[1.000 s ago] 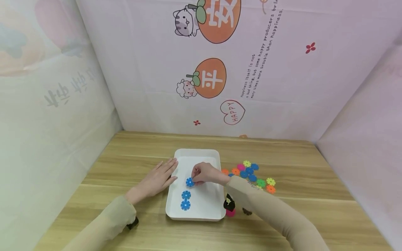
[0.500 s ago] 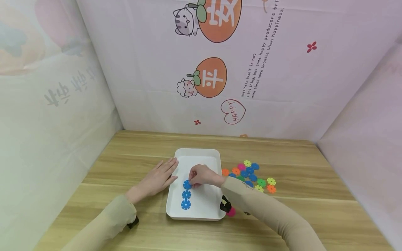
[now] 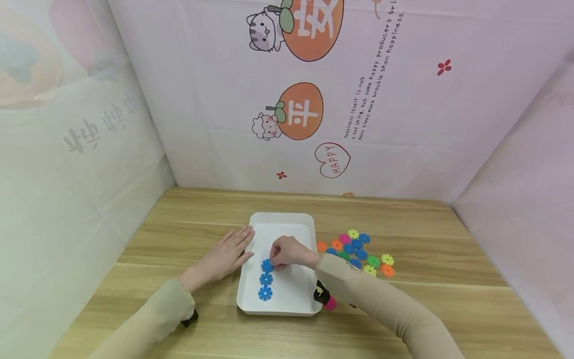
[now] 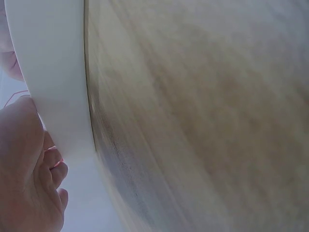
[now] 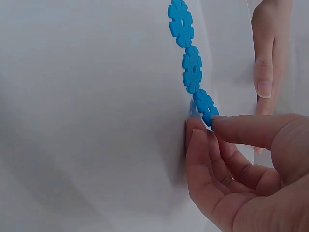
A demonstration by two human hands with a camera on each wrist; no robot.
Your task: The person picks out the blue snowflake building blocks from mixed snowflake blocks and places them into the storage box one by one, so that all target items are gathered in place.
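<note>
A white tray [image 3: 293, 304] lies on the wooden table. In it, blue snowflake discs form a row near the left side: a near disc [image 3: 265, 293], a middle disc [image 3: 266, 279] and a far disc [image 3: 266, 266]. My right hand [image 3: 289, 251] pinches the far disc between thumb and fingers. The right wrist view shows this pinched disc [image 5: 206, 107] touching the middle disc [image 5: 192, 70] and tilted up from the tray floor. My left hand [image 3: 226, 253] rests with fingers extended on the tray's left rim; in the left wrist view the left hand [image 4: 29, 174] is partly cut off.
Loose snowflake discs in several colours, among them a green disc [image 3: 373, 261] and an orange disc [image 3: 387, 270], lie right of the tray. A pink disc [image 3: 330, 303] lies by its near right corner, partly behind the right wrist's strap. Printed cloth walls [image 3: 224, 149] enclose the table.
My right hand has brought its blue disc down and slightly nearer, from apart to touching the end of the row. The left hand has stayed in place.
</note>
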